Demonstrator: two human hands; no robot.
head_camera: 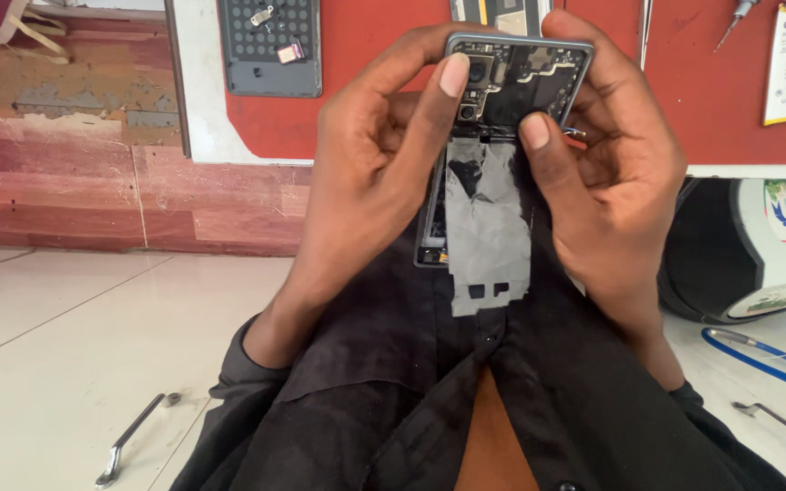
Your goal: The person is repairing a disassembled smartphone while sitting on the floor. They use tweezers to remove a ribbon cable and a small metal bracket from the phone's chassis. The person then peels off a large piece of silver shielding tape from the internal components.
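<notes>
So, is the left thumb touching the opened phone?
Touching. In the head view the left thumb lies pressed on the opened phone, beside its camera module, with no gap visible.

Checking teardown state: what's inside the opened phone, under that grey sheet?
Inside the opened phone, the upper part shows camera modules and dark board covers. A crinkled grey sheet hangs over the lower part, hiding what lies beneath. Left hand and right hand cover both edges.
</notes>
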